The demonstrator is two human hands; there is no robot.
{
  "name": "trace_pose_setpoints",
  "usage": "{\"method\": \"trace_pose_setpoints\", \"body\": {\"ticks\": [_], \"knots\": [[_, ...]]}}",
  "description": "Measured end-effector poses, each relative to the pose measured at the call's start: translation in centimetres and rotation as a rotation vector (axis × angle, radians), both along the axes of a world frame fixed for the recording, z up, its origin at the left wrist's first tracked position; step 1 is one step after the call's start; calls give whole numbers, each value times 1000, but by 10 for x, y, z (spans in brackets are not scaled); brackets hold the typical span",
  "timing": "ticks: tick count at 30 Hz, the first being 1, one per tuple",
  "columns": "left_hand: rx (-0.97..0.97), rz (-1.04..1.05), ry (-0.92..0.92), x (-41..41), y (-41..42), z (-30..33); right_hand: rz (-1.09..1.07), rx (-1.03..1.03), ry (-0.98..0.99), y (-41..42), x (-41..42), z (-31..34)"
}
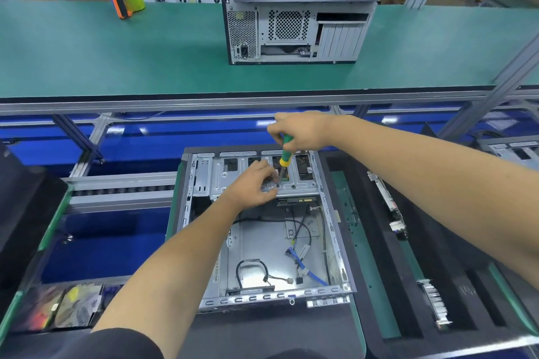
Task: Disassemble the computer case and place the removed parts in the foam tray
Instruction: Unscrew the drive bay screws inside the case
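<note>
Head view, one frame, read left to right. Far left on the green bench (pixel 116 46): an orange-and-green tape dispenser (pixel 127 1). Near left, below the bench: shiny bagged items (pixel 62 307), contents not legible.

Centre: the open computer case (pixel 264 230) lay flat, side panel off, directly in front of the person. Loose black cables (pixel 294 226) and a blue cable (pixel 309 267) lay on its floor. A metal drive bracket (pixel 233 176) spanned the far end of the case.

Left hand (pixel 250 186) rested on that bracket, fingers curled and pinching at the spot where the screwdriver tip met the metal; whatever was pinched was too small to make out. Right hand (pixel 302 131) was closed around the top of a green-and-yellow screwdriver (pixel 284 156), held nearly upright, tilted slightly, tip down on the bracket beside the left fingertips.

Beyond, on the green bench: a second computer case (pixel 294 11), upright, rear panel facing the camera.

Right of the open case, just beside it: the black foam tray (pixel 376 268). A circuit board (pixel 388 204) stood on edge in a far slot and a finned part (pixel 436 304) in a nearer slot.
</note>
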State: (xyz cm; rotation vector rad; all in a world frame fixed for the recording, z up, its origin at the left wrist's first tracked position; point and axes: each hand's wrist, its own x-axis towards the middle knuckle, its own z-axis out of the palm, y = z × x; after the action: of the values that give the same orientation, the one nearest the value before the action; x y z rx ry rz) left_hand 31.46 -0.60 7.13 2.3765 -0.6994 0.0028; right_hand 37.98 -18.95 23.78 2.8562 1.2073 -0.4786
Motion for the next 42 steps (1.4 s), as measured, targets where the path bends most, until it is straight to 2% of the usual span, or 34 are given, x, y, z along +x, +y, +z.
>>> {"method": "trace_pose_setpoints", "body": {"ticks": [11,21,28,33,37,42], "knots": [[-12,47,96,4,0,-1,-24,26,14,-4,0,6],[2,29,-8,-2,0,-1,-43,53,28,-3,-4,3],[13,63,18,-3,0,3,-132,164,13,-18,-11,7],[14,93,62,-2,-1,6,-362,410,73,-64,-28,-14],[27,98,83,-5,-3,7,-699,747,175,-102,-65,-60],[29,119,83,-7,-9,10,-1068,1030,245,-127,-102,-113]]}}
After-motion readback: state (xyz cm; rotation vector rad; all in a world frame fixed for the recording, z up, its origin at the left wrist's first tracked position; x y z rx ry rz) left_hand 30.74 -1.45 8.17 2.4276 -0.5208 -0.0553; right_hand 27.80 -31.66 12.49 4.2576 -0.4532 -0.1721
